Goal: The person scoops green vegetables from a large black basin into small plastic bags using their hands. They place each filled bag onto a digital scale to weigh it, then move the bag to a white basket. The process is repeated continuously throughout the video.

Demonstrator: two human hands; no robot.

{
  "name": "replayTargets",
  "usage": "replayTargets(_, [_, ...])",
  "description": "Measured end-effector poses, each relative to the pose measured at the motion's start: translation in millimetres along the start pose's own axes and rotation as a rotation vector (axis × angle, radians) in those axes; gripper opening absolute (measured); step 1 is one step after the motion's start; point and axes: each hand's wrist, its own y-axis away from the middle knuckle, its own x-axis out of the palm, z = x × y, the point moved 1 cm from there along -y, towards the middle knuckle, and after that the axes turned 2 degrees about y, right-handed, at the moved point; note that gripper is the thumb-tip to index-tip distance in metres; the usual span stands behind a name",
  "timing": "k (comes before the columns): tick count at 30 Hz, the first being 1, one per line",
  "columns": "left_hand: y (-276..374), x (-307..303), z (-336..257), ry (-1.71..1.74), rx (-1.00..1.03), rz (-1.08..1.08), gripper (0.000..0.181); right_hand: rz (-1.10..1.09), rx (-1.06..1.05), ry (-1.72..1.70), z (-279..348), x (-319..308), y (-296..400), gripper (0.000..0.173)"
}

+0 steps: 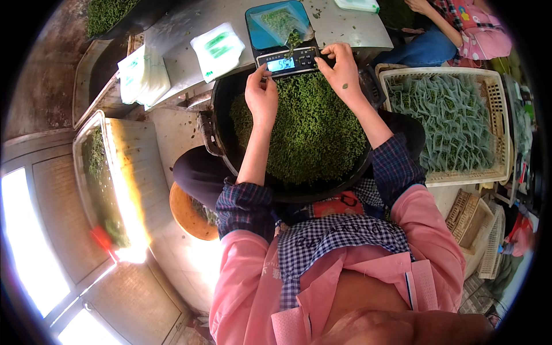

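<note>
A digital scale [311, 64] with a blue platform and a lit display lies at the table's front edge. On its platform rests a clear plastic bag [264, 18] of small green leaves, and a leafy sprig [295, 39] spills from the bag's near end over the scale. My left hand [261, 97] is at the left end of the display, fingers curled; whether anything is pinched there is hidden. At the scale's right end is my right hand [343, 71], thumb and index finger apart, a leaf bit stuck to its back. Below both hands, a black tub [217, 108] holds heaped greens [317, 129].
Flat plastic bags [217, 49] lie on the metal table [181, 56], with another stack [144, 79] at its left edge. Right stands a cream crate [457, 177] of filled bags. An orange bowl [183, 215] is at left. Another person [448, 36] sits at upper right.
</note>
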Motion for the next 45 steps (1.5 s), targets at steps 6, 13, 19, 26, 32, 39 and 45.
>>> replayTargets(6, [-2.8, 2.9, 2.5, 0.048, 0.037, -0.017, 0.030, 0.028, 0.020, -0.086, 10.1, 6.2, 2.2, 0.019])
replayTargets(13, [1.1, 4.8, -7.3, -0.001, 0.069, 0.014, 0.033, 0.191, 0.096, -0.209, 18.4, 11.7, 8.8, 0.021])
replayTargets(19, [8.1, 16.4, -19.2, -0.244, 0.193, 0.161, 0.028, 0.294, 0.237, -0.618, 27.3, 32.1, 1.5, 0.038])
replayTargets(26, [20.9, 17.4, -19.5, -0.308, 0.234, 0.167, 0.033, 0.153, -0.236, 0.329, 44.8, 11.0, -19.0, 0.042])
replayTargets(32, [30.2, 25.1, -21.9, -0.265, 0.259, 0.242, 0.030, 0.369, -0.288, 0.593, 39.9, 28.1, -56.6, 0.058])
replayTargets(39, [44.8, 17.4, -12.1, -0.107, 0.079, 0.317, 0.023, 0.153, -0.368, 0.228, 21.8, -4.3, -16.0, 0.037])
replayTargets(45, [46.6, 19.1, -9.3, -0.128, -0.008, 0.353, 0.023, 0.138, -0.101, 0.052, 15.9, 4.1, 3.9, 0.020])
